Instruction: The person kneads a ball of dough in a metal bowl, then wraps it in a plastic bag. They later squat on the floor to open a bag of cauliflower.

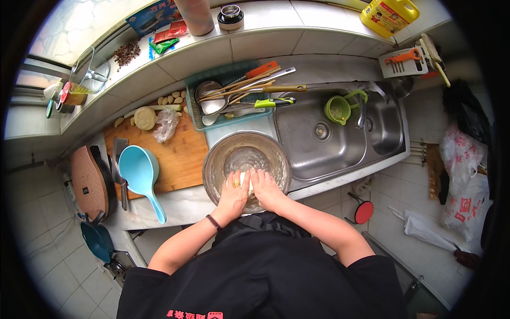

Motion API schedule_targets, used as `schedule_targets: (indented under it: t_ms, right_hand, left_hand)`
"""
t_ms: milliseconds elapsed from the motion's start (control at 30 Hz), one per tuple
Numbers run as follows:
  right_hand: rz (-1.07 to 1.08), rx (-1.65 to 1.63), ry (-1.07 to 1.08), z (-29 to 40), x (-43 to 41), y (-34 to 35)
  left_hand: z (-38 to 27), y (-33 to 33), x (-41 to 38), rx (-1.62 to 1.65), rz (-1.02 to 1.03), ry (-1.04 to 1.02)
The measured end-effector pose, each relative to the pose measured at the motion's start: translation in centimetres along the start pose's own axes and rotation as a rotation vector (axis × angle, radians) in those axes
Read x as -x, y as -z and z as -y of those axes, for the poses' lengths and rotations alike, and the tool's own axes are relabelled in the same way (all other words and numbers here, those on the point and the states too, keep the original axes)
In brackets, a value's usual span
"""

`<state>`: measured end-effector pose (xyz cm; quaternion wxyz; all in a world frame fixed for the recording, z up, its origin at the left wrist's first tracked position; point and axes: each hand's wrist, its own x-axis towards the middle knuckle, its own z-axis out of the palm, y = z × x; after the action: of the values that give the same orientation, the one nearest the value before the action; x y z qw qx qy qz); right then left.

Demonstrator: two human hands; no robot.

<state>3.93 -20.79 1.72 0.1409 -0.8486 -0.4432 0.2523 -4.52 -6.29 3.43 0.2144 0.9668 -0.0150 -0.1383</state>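
Observation:
Both hands are inside a wide metal bowl (pixel 275 153) at the counter's front edge, its inner wall streaked with flour or dough. Between them a pale lump of dough (pixel 243 178) shows in part; the hands cover most of it. My left hand (pixel 234 195), with a gold-coloured ring and a dark beaded bracelet, presses on the dough's left side. From the right, my right hand (pixel 266 191) lies on it, fingers pointing away from me. Their fingertips come close together over the lump.
Left lie a wooden cutting board (pixel 183 159), a blue ladle (pixel 139 169), a cleaver (pixel 118 159) and an electric griddle (pixel 89 187). Behind the bowl, a green basket (pixel 195 115) holds utensils jutting toward the steel sink (pixel 306 155). A green strainer (pixel 338 109) sits by the faucet (pixel 361 113).

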Motion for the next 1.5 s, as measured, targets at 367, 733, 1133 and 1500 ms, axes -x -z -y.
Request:
schedule_targets:
  t_ms: [367,733,1133,1500]
  right_hand:
    - [0.167,-0.239,-0.198,-4.5,-6.7,1.5]
    - [0.055,-0.470,-0.167,-1.0,-2.2,1.1]
    - [-0.402,-0.104,0.346,-0.5,-1.0,3.5]
    - [-0.055,-0.767,-0.493,-4.3,-1.9,-0.5]
  left_hand:
    - [4.3,1.5,-7.9,0.166,0.173,0.109]
    - [4.3,0.9,-2.0,0.365,-0.034,0.078]
    - [0.8,3.0,1.3,0.295,-0.540,0.044]
    - [4.4,-0.8,-2.2,0.785,-0.173,0.452]
